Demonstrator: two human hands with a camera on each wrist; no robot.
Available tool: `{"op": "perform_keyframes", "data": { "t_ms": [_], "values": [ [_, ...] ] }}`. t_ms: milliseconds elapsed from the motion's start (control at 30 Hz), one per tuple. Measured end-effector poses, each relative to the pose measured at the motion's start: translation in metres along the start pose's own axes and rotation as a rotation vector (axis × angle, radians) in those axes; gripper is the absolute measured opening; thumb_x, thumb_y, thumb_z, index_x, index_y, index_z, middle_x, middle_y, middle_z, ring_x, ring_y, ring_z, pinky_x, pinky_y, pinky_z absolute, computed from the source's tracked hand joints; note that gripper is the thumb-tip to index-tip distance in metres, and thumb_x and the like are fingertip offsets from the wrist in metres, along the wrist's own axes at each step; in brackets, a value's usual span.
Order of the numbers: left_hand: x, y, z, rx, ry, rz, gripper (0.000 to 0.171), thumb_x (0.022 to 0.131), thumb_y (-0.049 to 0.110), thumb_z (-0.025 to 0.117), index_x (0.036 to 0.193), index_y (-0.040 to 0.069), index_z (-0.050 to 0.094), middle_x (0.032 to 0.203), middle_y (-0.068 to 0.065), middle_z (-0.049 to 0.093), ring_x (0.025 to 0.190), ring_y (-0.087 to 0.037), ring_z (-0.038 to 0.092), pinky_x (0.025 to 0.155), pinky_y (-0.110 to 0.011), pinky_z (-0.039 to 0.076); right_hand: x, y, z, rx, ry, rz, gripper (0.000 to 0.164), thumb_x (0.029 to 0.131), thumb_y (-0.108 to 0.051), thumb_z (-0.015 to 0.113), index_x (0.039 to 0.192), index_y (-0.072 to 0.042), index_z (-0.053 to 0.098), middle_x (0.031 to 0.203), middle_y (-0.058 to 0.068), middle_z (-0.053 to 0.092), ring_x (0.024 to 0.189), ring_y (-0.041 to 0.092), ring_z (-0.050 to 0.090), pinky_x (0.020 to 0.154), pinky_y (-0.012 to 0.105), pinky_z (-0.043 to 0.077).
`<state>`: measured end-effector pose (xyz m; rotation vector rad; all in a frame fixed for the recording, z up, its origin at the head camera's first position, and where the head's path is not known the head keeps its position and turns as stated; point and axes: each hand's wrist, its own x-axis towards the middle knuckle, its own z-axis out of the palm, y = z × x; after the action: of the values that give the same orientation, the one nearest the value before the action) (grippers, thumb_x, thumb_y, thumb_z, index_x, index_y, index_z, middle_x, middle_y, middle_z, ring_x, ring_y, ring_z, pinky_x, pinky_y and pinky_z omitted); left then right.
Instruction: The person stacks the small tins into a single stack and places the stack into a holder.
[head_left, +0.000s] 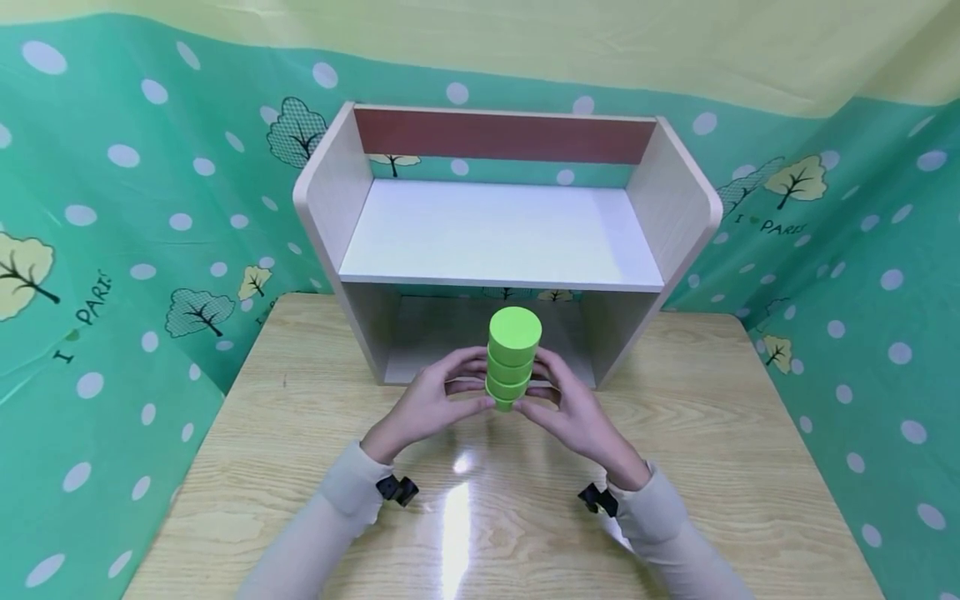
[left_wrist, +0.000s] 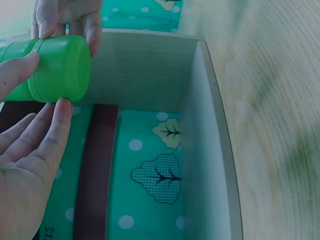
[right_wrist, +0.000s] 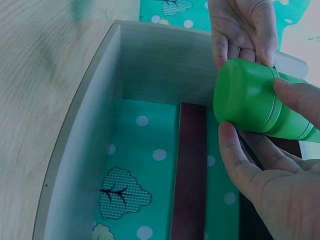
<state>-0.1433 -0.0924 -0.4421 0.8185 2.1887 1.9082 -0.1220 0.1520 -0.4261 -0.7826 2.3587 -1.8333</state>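
Observation:
A bright green segmented cylinder (head_left: 514, 335), which looks like a stack of cups, is held over the table in front of the shelf. Its flat, broad end faces up in the head view, and its lower segments look narrower. My left hand (head_left: 432, 398) grips it from the left, thumb (left_wrist: 20, 72) on one side and fingertips on the other. From the right, my right hand (head_left: 576, 412) holds the same cylinder between thumb (right_wrist: 300, 100) and fingers. The lower end is partly hidden by the thumbs in the head view.
A two-tier shelf (head_left: 498, 233) with pale side panels and a reddish-brown back bar (head_left: 502, 135) stands at the back of the wood-grain table (head_left: 285, 450). A green dotted curtain (head_left: 112, 250) hangs behind and at both sides.

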Motion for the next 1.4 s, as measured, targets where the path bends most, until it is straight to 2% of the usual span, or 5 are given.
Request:
{"op": "perform_keyframes", "data": {
  "t_ms": [533,733,1000,1267,1400],
  "values": [
    [0.009,0.018,-0.003,-0.053,0.008,0.023,0.064,0.084,0.003,0.081,0.141,0.007,0.052,0.127,-0.012,0.064,0.111,-0.024,0.065,0.095,-0.038,0.056,0.007,-0.017,-0.011,-0.067,-0.006,-0.098,0.076,0.086,0.006,0.075,0.150,-0.008,0.037,0.137,0.015,0.056,0.119,0.028,0.060,0.093,0.033,0.057],
    [0.011,0.024,-0.005,-0.034,0.007,0.032,0.063,0.085,0.004,0.081,0.141,0.008,0.052,0.126,-0.011,0.064,0.110,-0.023,0.066,0.094,-0.036,0.056,0.010,-0.022,-0.014,-0.077,-0.007,-0.105,0.076,0.086,0.006,0.075,0.150,-0.007,0.037,0.136,0.016,0.057,0.117,0.029,0.062,0.093,0.033,0.057],
    [0.015,0.033,-0.008,-0.011,0.002,0.088,0.064,0.085,0.003,0.080,0.142,0.008,0.051,0.127,-0.012,0.064,0.111,-0.023,0.065,0.094,-0.035,0.057,0.013,-0.029,-0.016,-0.096,0.000,-0.121,0.075,0.086,0.005,0.075,0.150,-0.010,0.038,0.134,0.015,0.060,0.115,0.025,0.064,0.091,0.035,0.058],
    [0.019,0.050,-0.009,0.022,0.008,0.054,0.065,0.084,-0.007,0.077,0.142,0.001,0.049,0.127,-0.016,0.063,0.111,-0.028,0.065,0.095,-0.040,0.056,0.018,-0.035,-0.019,-0.115,0.011,-0.155,0.075,0.086,0.004,0.076,0.150,-0.009,0.038,0.133,0.014,0.062,0.115,0.024,0.063,0.093,0.035,0.057],
    [0.022,0.050,-0.012,0.024,0.001,0.071,0.066,0.084,-0.007,0.077,0.143,0.002,0.048,0.128,-0.016,0.063,0.113,-0.027,0.064,0.094,-0.039,0.057,0.020,-0.037,-0.021,-0.126,0.013,-0.169,0.075,0.086,0.003,0.077,0.150,-0.011,0.039,0.132,0.012,0.062,0.116,0.022,0.063,0.093,0.033,0.057]
  ]
}}
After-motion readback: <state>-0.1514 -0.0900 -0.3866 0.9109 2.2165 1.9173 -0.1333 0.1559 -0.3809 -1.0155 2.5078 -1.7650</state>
